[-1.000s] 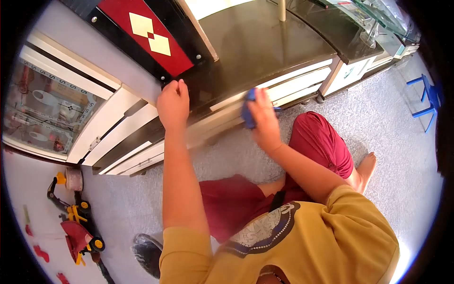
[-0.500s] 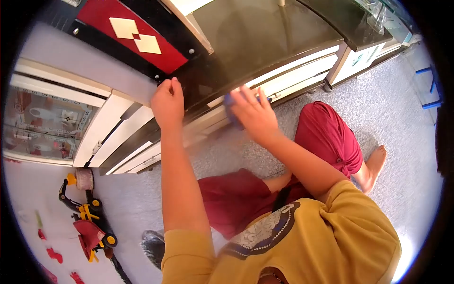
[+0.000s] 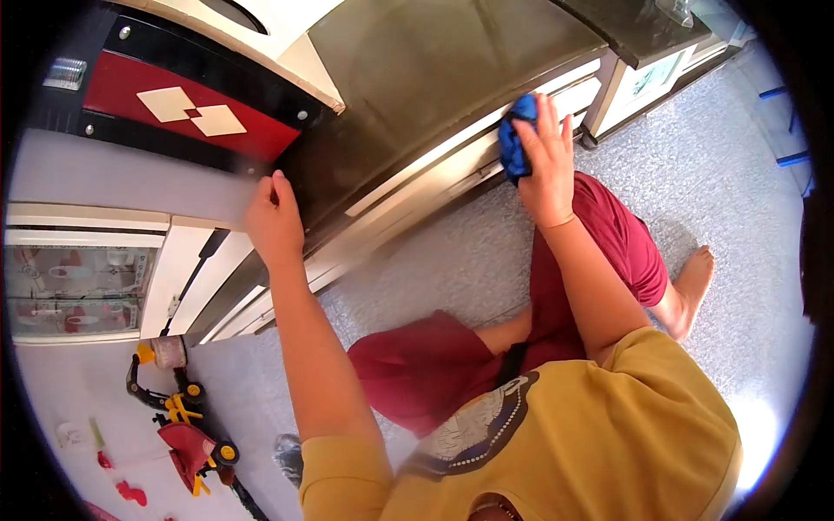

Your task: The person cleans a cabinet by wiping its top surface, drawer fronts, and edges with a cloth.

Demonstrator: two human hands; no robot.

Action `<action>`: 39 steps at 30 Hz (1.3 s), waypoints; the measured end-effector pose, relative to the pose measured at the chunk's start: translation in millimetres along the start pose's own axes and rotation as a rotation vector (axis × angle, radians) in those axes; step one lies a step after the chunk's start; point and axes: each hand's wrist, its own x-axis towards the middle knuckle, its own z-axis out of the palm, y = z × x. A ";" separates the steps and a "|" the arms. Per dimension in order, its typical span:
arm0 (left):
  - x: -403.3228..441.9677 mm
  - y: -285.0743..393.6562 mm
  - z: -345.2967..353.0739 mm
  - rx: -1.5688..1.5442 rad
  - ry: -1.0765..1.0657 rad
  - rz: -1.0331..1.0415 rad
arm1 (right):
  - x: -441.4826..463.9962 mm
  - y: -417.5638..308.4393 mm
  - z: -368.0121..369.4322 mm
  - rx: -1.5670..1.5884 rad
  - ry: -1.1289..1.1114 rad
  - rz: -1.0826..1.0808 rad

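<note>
Right hand (image 3: 547,178), fingers slightly spread, cups a bunched blue cloth (image 3: 514,148) at the white drawer fronts (image 3: 417,210), beside the dark tabletop (image 3: 434,69) — left hand (image 3: 276,227) curls in a loose fist. Finished and remaining stretches look alike.

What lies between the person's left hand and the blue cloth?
In the head view, only the dark countertop edge and pale drawer fronts lie between left hand and blue cloth.

Home, likely: floor-level cabinet (image 3: 408,208), toy truck (image 3: 189,451) on floor, bare foot (image 3: 693,282)
</note>
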 end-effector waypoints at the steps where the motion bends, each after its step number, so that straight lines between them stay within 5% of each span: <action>1: 0.0 -0.7 0.8 -0.009 0.002 0.003 | 2.2 8.1 -1.4 0.004 0.025 0.038; 5: 1.7 -1.9 2.0 -0.004 -0.008 -0.010 | 16.9 25.7 -10.6 0.135 0.166 0.382; 11: -0.6 1.3 3.3 0.020 0.014 0.006 | 27.9 37.5 -19.5 0.003 0.187 0.426; 15: 1.4 3.9 1.2 0.035 0.012 0.005 | 25.3 17.8 -27.4 -0.325 0.140 0.206; 32: -2.2 5.0 -0.6 0.067 0.057 0.050 | -24.5 -162.4 51.0 0.183 -0.259 -0.167; 33: -1.9 4.7 -0.6 0.071 0.062 0.055 | -18.1 -181.4 45.8 0.187 -0.150 -0.320; 39: -1.8 5.3 -1.2 0.032 0.046 0.008 | -12.0 -187.5 39.2 0.138 -0.173 -0.312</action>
